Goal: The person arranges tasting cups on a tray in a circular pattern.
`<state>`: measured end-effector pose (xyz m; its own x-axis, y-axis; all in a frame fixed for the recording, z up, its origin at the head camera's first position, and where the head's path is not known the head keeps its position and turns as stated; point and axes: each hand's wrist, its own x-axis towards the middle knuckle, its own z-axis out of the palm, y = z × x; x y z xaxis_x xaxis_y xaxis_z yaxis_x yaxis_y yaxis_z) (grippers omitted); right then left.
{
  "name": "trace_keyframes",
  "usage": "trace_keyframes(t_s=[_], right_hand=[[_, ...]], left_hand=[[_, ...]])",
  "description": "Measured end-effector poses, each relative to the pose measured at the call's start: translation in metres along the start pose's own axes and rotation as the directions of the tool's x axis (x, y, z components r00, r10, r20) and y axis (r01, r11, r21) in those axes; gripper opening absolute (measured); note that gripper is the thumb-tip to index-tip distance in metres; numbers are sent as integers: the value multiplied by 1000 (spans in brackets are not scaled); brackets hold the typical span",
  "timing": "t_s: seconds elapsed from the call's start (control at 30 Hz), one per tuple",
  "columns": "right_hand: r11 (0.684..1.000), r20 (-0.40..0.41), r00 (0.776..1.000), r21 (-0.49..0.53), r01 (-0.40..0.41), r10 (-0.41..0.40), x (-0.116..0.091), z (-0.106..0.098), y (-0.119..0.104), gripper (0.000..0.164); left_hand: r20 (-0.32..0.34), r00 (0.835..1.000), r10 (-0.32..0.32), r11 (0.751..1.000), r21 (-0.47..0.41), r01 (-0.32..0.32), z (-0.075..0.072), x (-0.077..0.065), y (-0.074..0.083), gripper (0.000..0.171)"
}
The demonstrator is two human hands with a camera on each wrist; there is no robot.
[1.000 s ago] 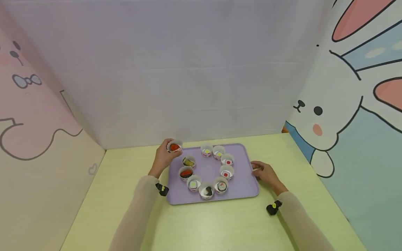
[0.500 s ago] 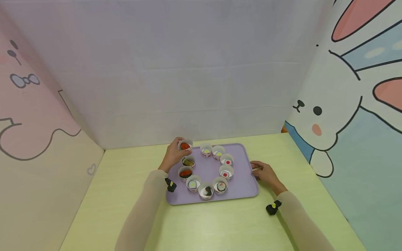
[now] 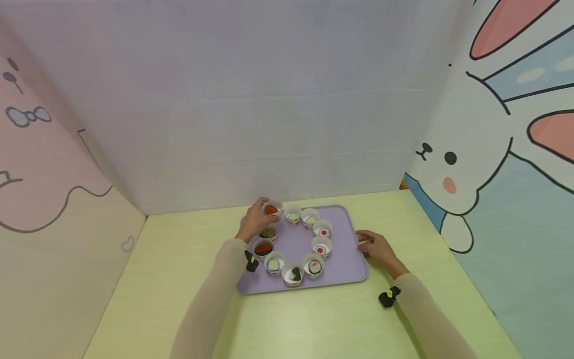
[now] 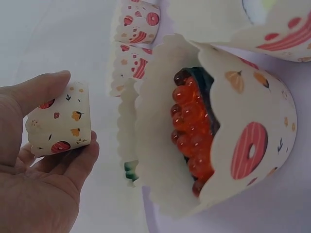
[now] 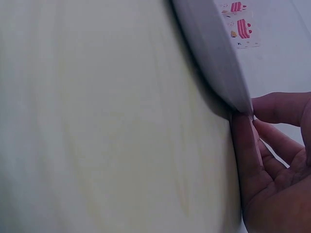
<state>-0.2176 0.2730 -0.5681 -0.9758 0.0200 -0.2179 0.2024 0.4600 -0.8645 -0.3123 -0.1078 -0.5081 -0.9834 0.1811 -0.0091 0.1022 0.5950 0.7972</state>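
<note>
My left hand (image 3: 255, 220) grips a white printed paper cup (image 4: 70, 116) between thumb and fingers. In the head view, red roe shows inside this cup, which is at the far left of the lilac tray (image 3: 342, 269). Whether its base touches the tray cannot be told. Below that hand sit a cup with a dark yellowish piece (image 3: 268, 233) and another roe cup (image 3: 263, 249), large in the left wrist view as red-orange beads (image 4: 192, 136). My right hand (image 3: 378, 251) pinches the tray's right rim (image 5: 243, 99) between thumb and finger.
Several more paper cups with toy-like sushi pieces curve round the tray, such as a yellow-topped one (image 3: 293, 215), a red-centred one (image 3: 322, 247) and one with a dark wrap (image 3: 293, 274). The pale yellow table (image 3: 287, 324) meets a white wall sheet (image 3: 251, 124) behind.
My left hand has moved right with the roe cup, from beyond the tray's far left corner to beside the back cups. The right hand stays at the tray rim.
</note>
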Motion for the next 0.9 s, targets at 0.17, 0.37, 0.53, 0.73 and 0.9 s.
trace_keyframes(t_s=[0.17, 0.37, 0.53, 0.73, 0.9], right_hand=[[1000, -4, 1000, -3, 8, -8, 1, 1, 0, 55], [1000, -3, 1000, -4, 1, -1, 1, 1, 0, 55], [1000, -2, 1000, -14, 1, -1, 2, 1, 0, 55], [1000, -9, 1000, -14, -1, 1, 2, 0, 0, 55], [1000, -3, 1000, -1, -13, 13, 2, 1, 2, 55]], left_hand=[[9, 1000, -21, 1000, 18, 21, 6, 3, -2, 64], [19, 1000, -14, 999, 38, 13, 11, 6, -6, 62], [26, 1000, 0, 1000, 26, -1, 14, 9, -7, 61], [44, 999, 15, 1000, 26, -16, 18, 12, -5, 59], [54, 999, 5, 998, 58, -8, 19, 12, -7, 55]])
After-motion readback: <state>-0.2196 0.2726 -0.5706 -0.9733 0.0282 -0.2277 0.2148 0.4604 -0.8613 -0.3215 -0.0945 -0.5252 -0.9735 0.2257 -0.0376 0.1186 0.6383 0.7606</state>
